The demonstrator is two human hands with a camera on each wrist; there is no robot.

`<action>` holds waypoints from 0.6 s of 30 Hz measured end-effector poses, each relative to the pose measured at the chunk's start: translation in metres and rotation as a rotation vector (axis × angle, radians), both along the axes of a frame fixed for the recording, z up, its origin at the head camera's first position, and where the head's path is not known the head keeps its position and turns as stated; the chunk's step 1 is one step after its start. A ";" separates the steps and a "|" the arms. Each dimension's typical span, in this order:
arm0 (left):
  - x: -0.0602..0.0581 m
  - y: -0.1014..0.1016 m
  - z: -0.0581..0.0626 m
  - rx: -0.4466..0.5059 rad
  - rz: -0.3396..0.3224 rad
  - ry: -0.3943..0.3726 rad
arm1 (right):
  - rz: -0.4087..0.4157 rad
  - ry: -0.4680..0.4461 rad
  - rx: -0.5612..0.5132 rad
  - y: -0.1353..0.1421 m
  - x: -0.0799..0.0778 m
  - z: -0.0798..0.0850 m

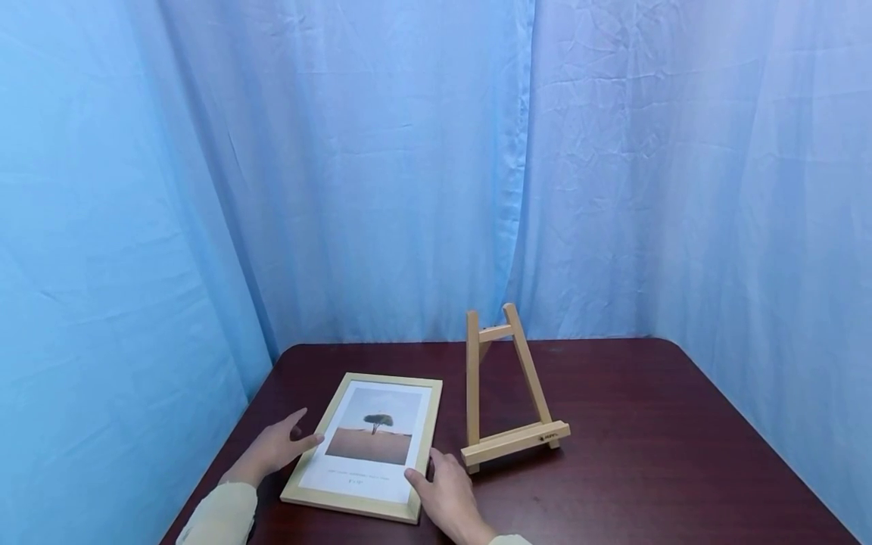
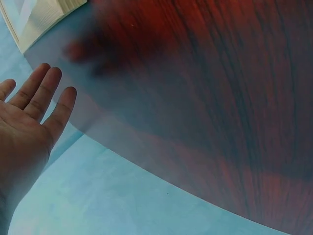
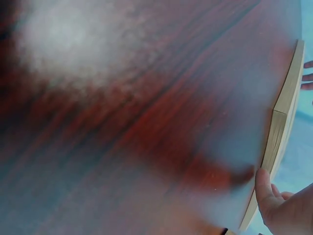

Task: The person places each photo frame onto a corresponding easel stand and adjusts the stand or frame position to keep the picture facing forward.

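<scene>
1. Framed print (image 1: 376,443) is lying face-up, left of the easel (image 1: 515,443).
2. Left hand (image 1: 274,446): fingers loose, spread by its left edge.
3. Right hand (image 1: 450,493) touches its right edge, can't tell if gripping.

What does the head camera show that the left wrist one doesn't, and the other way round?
Only the head view shows the wooden easel, the right hand and the tree printed in the picture frame.

Only the left wrist view shows the palm of the left hand and streaky grain on the tabletop.

Both show the left hand, the tabletop, the blue cloth and the frame, though the wrist view catches just its corner.
</scene>
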State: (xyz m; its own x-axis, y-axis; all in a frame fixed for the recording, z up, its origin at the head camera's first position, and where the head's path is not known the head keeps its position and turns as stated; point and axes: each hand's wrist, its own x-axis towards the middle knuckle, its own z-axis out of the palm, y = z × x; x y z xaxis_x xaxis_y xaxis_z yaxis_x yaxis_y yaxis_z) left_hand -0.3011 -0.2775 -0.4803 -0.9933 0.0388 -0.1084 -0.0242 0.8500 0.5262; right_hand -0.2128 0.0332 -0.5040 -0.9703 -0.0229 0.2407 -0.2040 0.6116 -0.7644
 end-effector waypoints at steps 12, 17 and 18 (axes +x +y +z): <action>0.004 -0.007 -0.007 0.038 0.002 -0.004 | -0.043 -0.034 0.018 -0.003 -0.006 -0.002; 0.004 -0.008 -0.008 0.037 -0.007 0.015 | -0.047 -0.041 0.017 -0.005 -0.009 -0.002; 0.004 -0.008 -0.008 0.035 -0.010 0.017 | -0.050 -0.044 0.015 -0.005 -0.009 -0.002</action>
